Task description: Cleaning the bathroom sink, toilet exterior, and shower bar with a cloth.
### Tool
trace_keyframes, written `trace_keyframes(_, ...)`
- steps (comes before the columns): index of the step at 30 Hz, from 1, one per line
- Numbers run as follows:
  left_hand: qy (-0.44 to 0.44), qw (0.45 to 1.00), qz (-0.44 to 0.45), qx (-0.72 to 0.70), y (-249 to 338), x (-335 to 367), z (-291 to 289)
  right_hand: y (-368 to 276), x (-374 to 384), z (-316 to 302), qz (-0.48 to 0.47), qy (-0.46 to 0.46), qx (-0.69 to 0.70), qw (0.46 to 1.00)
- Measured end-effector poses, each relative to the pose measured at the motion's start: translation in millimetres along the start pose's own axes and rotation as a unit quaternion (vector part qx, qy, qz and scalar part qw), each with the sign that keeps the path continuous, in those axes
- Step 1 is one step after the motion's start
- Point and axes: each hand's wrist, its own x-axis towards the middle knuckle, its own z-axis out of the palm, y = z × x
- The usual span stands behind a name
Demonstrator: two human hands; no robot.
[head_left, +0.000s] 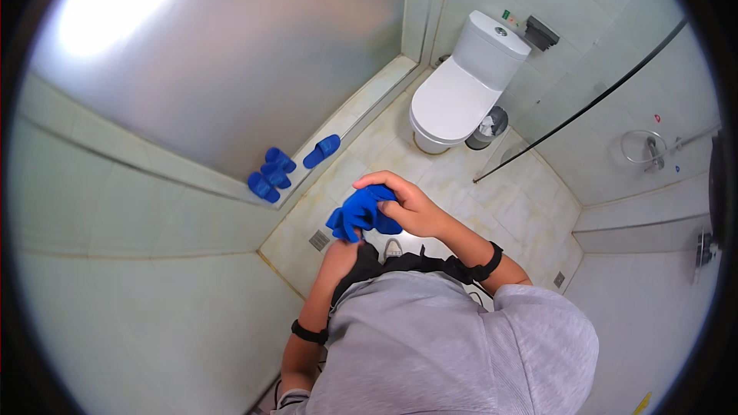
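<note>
- Under me spreads a floor point(530, 194) of pale tiles with yellowish-brown marbling, with a slotted metal drain point(319, 240) set into it by the left wall.
- Light tiled walls close the room in; ahead to my left stands a frosted panel point(254, 54), cloudy grey with a bright glare in its upper corner.
- Along its foot runs a ledge point(377, 91), where three blue slippers point(275, 175) bunch together and a fourth slipper point(321, 151) sits apart.
- The toilet point(453, 100) is smooth, glossy white, its rounded lid down; just beside it is a round grey bin point(480, 141) with crumpled white stuff inside.
- A dark strip point(584, 104) slants across the right side of the room.
- The blue cloth point(365, 211) is up in front of my body, above the floor: soft, matte, vivid, bunched into folds with ragged-looking lobes.
- My right hand point(411, 207) is partly closed on it, thumb against the folds, forefinger arched over the top.
- My left hand point(340, 259) meets its lower edge; those fingers are mostly hidden, so I can't tell how far they're closed.
</note>
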Motion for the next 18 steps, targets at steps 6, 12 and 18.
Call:
trace_keyframes(6,-0.244,0.888,0.163,-0.353,78,40,-30,-4,22,-26,0.0,0.127,0.05,0.991)
trace_keyframes(12,-0.286,0.858,0.271,-0.33,137,102,-43,-18,61,-62,-0.025,0.163,-0.062,0.984)
trace_keyframes(18,-0.226,0.927,0.27,-0.127,199,155,-48,-24,61,-82,0.01,0.323,-0.173,0.93)
